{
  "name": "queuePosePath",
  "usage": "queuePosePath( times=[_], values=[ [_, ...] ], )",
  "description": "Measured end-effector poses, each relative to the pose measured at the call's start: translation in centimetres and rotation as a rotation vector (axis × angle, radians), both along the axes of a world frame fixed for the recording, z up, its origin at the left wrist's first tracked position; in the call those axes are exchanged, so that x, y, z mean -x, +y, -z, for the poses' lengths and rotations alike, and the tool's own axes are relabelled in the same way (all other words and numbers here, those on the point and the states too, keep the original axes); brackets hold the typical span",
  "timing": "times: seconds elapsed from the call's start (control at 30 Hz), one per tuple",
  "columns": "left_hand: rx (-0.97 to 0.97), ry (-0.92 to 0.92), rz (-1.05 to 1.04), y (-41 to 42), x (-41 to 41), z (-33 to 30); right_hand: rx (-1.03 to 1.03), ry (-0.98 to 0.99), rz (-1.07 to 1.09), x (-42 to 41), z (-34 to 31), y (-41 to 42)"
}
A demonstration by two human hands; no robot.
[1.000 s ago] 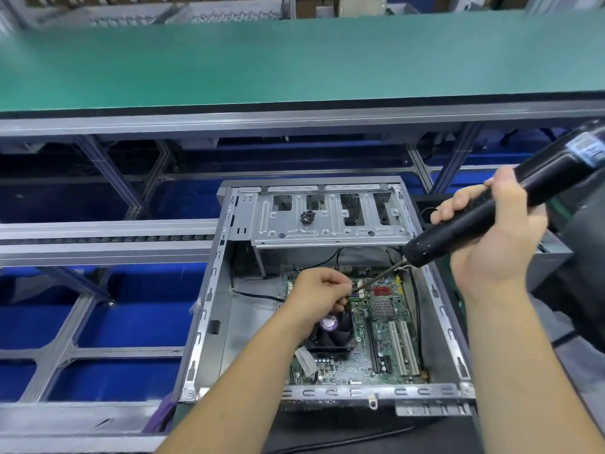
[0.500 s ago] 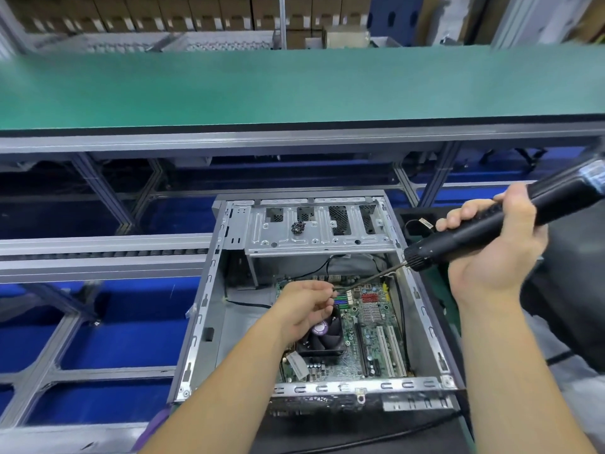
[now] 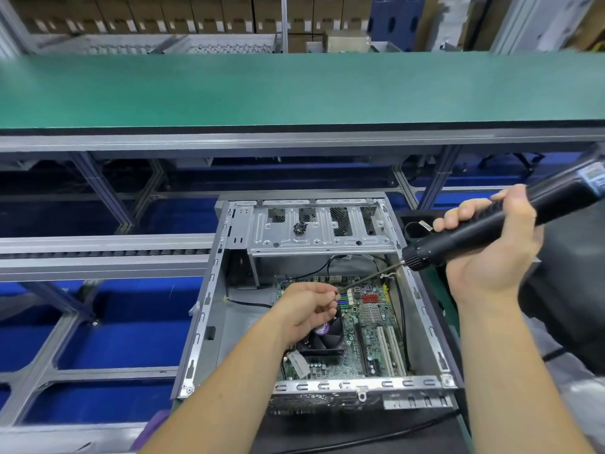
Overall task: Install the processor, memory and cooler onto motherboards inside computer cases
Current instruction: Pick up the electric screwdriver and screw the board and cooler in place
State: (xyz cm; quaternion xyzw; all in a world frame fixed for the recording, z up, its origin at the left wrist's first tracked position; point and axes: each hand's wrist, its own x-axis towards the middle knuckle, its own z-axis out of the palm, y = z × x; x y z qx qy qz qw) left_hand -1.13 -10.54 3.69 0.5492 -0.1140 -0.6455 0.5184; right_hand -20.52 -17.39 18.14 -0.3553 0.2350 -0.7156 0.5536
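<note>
An open grey computer case (image 3: 209, 309) lies in front of me with a green motherboard (image 3: 370, 342) inside. A black cooler fan (image 3: 327, 339) sits on the board, partly hidden under my left hand (image 3: 307, 309). That hand hovers over the fan's far corner and pinches the tip of the screwdriver bit; whether a screw is there I cannot tell. My right hand (image 3: 491, 253) grips a black electric screwdriver (image 3: 484, 231), held above the case's right wall and slanted down to the left. Its thin bit (image 3: 370, 278) reaches to my left fingertips.
A metal drive cage (image 3: 324, 237) spans the far end of the case, with a small dark cluster of screws (image 3: 299, 228) on it. Behind runs a green conveyor belt (image 3: 294, 90). A roller rail (image 3: 104, 250) and blue floor lie to the left. Black cable crosses below.
The view has tilted up, so the case sits lower in the frame. Both hands keep their hold; the bit tip stays at my left fingertips over the cooler's far corner.
</note>
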Motion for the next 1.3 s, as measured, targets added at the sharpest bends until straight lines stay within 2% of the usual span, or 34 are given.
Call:
queuePosePath(
  times=[0.33, 0.73, 1.0, 1.2, 1.3],
  values=[
    [0.031, -0.193, 0.153, 0.0, 0.4, 0.3, 0.255, 0.12, -0.286, 0.1, -0.4, 0.5],
    [0.224, -0.774, 0.443, 0.3, 1.5, 0.7, 0.348, 0.319, -0.328, -1.1, -0.7, 1.9],
    [0.247, -0.789, 0.417, 0.4, 1.5, 0.5, 0.326, 0.345, -0.308, -1.1, -0.4, 1.5],
    [0.22, -0.731, 0.241, 0.0, 1.6, 0.5, 0.299, 0.347, -0.293, -0.9, -0.6, 1.1],
    [0.17, -0.862, 0.137, -0.7, 1.6, 0.1, 0.294, 0.338, -0.296, -0.7, -0.6, 0.9]
  ],
)
